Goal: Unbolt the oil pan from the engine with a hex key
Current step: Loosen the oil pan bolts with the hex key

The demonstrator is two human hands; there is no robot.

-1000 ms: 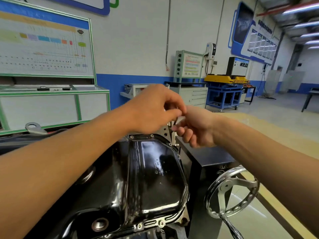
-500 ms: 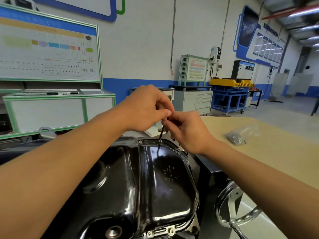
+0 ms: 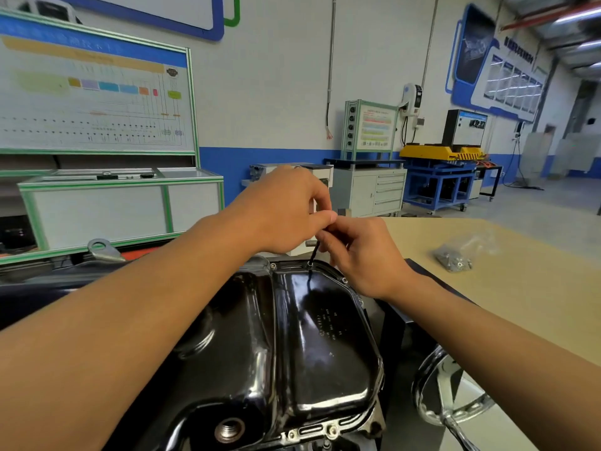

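The glossy black oil pan [image 3: 325, 336] fills the lower middle of the view, bolted by its flange onto the engine. A thin black hex key [image 3: 314, 253] stands nearly upright with its tip in a bolt [image 3: 309, 264] on the pan's far flange. My left hand [image 3: 286, 213] pinches the top of the key from the left. My right hand [image 3: 361, 255] holds the key from the right, fingers curled round its shaft. More bolts sit along the near flange [image 3: 331, 429], beside a threaded drain hole [image 3: 229, 430].
A wooden table [image 3: 520, 288] lies to the right with a clear bag of small hardware [image 3: 453, 257] on it. A chrome handwheel [image 3: 452, 395] sits at lower right. A metal lifting eye [image 3: 100, 249] sticks up at left. Cabinets and training boards line the wall.
The view has shifted so the table and bag come into sight. Both hands came down from above the pan, and the hex key now stands in the far flange bolt.
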